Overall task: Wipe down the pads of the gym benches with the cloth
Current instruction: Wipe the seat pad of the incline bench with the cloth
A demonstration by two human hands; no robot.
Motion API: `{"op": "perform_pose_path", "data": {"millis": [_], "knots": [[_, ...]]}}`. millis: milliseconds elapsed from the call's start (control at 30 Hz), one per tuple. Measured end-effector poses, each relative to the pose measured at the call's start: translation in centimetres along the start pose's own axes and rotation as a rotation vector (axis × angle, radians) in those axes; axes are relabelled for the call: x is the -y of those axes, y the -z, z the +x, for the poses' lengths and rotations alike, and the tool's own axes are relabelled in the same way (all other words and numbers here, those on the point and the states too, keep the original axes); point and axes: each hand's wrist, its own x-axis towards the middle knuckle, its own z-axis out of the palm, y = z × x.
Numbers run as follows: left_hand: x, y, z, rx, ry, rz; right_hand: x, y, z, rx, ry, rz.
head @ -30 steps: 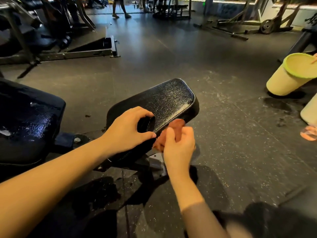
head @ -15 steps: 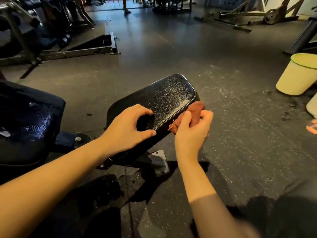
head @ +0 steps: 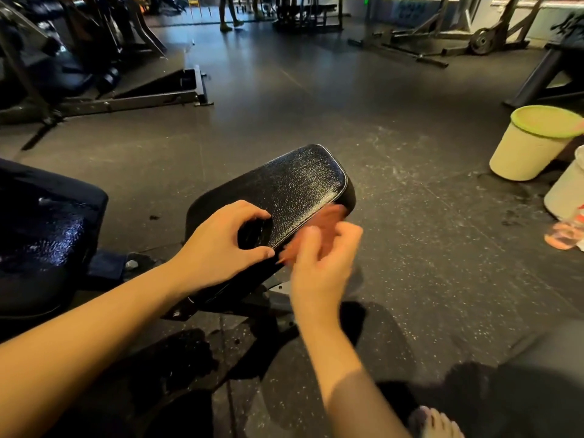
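A: Black textured vinyl bench pad (head: 300,184) lies tilted. The left hand (head: 221,245) grips its near edge. The right hand (head: 319,270) is blurred but seems to pinch the crumpled reddish cloth (head: 327,222) against the pad's right side.
B: What's the risk?
A: A loose pinch could drop the cloth, and fast strokes may skip the side's lower edge.

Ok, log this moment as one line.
left hand: grips seat pad | right hand: holds red cloth at pad's right side, motion-blurred | phase: wiping
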Motion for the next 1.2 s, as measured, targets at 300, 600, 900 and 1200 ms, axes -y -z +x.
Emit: {"op": "perform_pose_path", "data": {"millis": [300, 600, 900, 1200], "knots": [[0.3, -0.2, -0.1, 0.007, -0.005, 0.005, -1.1, 1.7, 2.4, -0.088, -0.003, -0.069], [0.3, -0.4, 0.1, 0.0, 0.006, 0.028, -0.5, 2.5, 4.6, -0.168, -0.12, -0.1], [0.3, -0.1, 0.3, 0.028, 0.013, 0.061, -0.4, 4.2, 6.3, -0.066, -0.296, -0.135], [-3.4, -0.5, 2.4, -0.103, -0.073, 0.084, 7.0, 7.7, 12.7, 0.013, -0.135, -0.425]]}}
